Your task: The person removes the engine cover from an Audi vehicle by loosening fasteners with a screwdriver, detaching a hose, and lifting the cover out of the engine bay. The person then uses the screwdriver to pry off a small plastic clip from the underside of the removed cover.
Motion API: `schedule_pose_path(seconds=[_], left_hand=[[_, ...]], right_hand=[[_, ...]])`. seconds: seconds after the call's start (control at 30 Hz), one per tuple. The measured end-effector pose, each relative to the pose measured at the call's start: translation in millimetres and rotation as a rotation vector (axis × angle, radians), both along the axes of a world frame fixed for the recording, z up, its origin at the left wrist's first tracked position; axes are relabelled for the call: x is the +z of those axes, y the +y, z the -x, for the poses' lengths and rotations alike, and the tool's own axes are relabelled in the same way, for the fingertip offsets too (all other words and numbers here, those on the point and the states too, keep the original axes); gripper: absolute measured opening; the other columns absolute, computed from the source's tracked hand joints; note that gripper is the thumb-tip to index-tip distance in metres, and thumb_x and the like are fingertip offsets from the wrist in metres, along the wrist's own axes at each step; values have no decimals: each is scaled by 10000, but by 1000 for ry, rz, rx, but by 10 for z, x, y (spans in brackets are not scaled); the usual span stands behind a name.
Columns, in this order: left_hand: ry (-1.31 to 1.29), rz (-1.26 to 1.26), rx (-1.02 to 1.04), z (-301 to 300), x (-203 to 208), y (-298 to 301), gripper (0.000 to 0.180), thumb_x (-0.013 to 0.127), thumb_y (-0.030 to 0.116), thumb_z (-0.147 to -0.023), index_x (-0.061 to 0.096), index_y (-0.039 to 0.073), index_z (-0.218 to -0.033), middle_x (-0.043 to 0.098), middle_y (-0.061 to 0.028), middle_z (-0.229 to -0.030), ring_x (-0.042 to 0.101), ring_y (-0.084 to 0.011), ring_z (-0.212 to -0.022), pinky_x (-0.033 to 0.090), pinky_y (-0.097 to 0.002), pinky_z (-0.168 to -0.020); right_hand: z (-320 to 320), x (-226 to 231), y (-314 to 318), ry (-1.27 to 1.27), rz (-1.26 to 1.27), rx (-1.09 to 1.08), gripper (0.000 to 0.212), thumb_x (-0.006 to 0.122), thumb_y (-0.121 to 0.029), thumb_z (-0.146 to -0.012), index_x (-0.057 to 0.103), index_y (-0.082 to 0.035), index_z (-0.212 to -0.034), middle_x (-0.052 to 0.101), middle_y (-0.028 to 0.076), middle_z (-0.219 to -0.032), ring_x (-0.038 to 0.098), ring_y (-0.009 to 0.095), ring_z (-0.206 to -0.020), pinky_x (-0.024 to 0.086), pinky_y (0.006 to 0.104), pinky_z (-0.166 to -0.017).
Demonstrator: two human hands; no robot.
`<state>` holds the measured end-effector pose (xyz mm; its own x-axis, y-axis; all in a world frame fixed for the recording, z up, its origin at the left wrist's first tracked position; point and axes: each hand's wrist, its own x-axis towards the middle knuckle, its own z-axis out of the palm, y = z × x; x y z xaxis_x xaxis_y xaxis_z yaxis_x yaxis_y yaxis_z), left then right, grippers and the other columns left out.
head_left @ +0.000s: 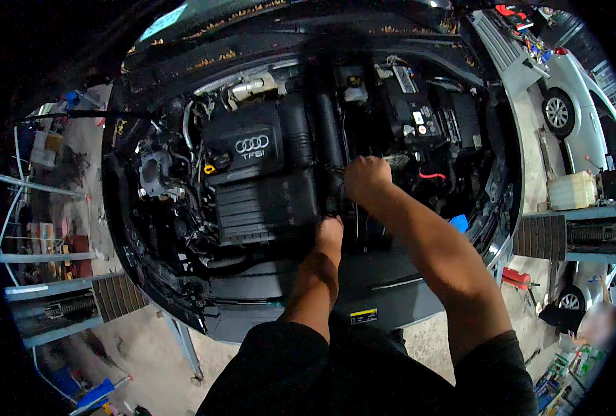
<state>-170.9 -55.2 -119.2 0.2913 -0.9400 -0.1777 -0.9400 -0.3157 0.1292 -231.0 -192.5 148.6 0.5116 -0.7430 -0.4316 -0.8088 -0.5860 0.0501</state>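
Observation:
Both my arms reach into an open car engine bay. My right hand [369,179] is closed like a fist beside the lower end of a thick black air duct [329,128]; whatever its fingers grip is hidden under it. Lower and to the left, my left hand [331,227] reaches down at the right edge of a ribbed black plastic housing [266,211]. Its fingers go into shadow, so their hold does not show. Above that housing lies a black engine cover [242,128], with a yellow dipstick handle [209,168] at its lower left.
Right of my hands sit a black battery [419,119] and a red cable [432,176]. A blue piece [459,223] lies near the right front corner. Lift ramps [540,237] flank the car. A silver car [578,104] and a person [599,326] are at the right.

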Motion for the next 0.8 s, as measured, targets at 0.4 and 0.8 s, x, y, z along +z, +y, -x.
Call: schedule_pose_path(seconds=[0.4,0.8], left_hand=[[-83,2,-111,-26,75,63,289,529,228,-1011,759,55,-982,756,-133,-869,735,-310,-763,591,-444,-647],[-258,-31,-343,-282,219,147,246,542,177,-993,754,67,-1049,756,-115,-887,734,-294,-777,587,-431,-632]], right_hand=[[10,-136,10,2,-23,-43,269,722,-308,-850,799,-141,-1046,758,64,-1183,718,245,-1127,581,384,-894],[-102,226,57,-19,-14,-13,289,664,-259,-924,789,-123,-1147,757,76,-1194,718,258,-1133,589,381,-859]])
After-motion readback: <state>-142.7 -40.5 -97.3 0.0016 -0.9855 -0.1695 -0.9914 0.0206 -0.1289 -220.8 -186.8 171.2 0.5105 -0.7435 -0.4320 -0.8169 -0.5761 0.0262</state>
